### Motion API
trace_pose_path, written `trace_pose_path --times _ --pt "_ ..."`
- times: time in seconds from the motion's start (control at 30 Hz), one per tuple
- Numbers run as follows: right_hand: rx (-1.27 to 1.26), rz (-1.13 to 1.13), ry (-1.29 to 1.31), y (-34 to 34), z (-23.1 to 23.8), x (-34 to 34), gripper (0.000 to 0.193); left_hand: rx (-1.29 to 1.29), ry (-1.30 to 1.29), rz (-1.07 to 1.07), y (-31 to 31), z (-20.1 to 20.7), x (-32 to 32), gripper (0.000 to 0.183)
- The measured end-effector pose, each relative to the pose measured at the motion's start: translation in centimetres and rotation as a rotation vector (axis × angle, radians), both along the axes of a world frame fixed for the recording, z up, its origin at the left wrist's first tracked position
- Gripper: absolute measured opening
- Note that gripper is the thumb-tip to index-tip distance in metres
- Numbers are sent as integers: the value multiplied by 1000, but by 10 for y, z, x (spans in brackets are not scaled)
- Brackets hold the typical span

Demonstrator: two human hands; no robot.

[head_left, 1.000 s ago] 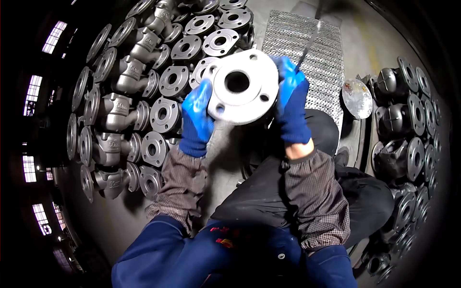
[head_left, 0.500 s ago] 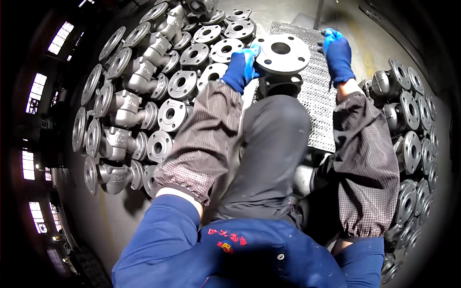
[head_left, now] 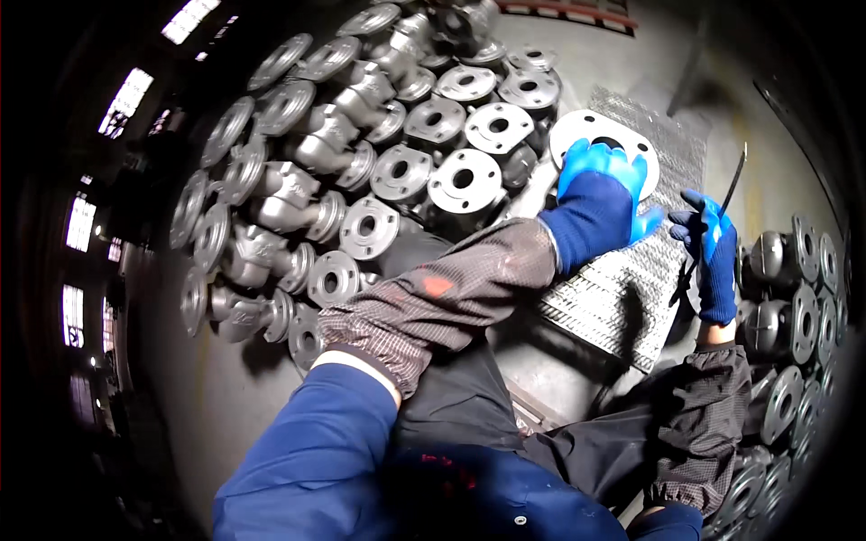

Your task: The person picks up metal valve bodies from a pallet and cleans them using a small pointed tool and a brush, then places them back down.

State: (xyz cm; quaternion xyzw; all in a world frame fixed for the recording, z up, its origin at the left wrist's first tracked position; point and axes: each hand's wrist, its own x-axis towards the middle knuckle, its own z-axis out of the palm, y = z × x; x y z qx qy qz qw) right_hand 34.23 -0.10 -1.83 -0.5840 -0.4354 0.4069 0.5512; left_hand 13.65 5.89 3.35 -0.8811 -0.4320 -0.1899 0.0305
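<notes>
A grey metal flanged valve body (head_left: 566,135) stands on a textured metal work surface (head_left: 613,311), its round bolt-holed flange facing up. Across that flange lies my left hand (head_left: 600,194), in a blue glove with a lighter palm coating. Its fingers hook over the flange near the central bore, partly covering it, and the thumb sticks out to the right. My right hand (head_left: 711,239), gloved alike, is just right of the work surface. It is closed around a thin dark rod-like tool (head_left: 738,180) whose tip points up and away; the exact kind cannot be made out.
Rows of similar grey valve bodies (head_left: 465,178) crowd the floor to the left, close to my left arm. More valve bodies (head_left: 783,401) stand along the right. A reddish slatted pallet (head_left: 577,11) shows at the far edge. My legs straddle the near end of the work surface.
My left hand has gone from the flange's left rim to over its face. My right hand has come lower and nearer, with the rod-like tool now plainly showing. The view has swung.
</notes>
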Motion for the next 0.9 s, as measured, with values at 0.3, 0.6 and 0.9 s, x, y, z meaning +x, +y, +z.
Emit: trace_pose_path --times 0.3,0.6,0.9 --pt "-111 22 9 8 -2 -1 48 106 -131 -474 31 -32 -45 59" --pt "-87 93 54 -12 1 -27 50 -45 -114 -735 34 -17 -124 73" --pt "-138 225 218 -16 7 -17 50 -80 -649 -307 27 -53 -144 30"
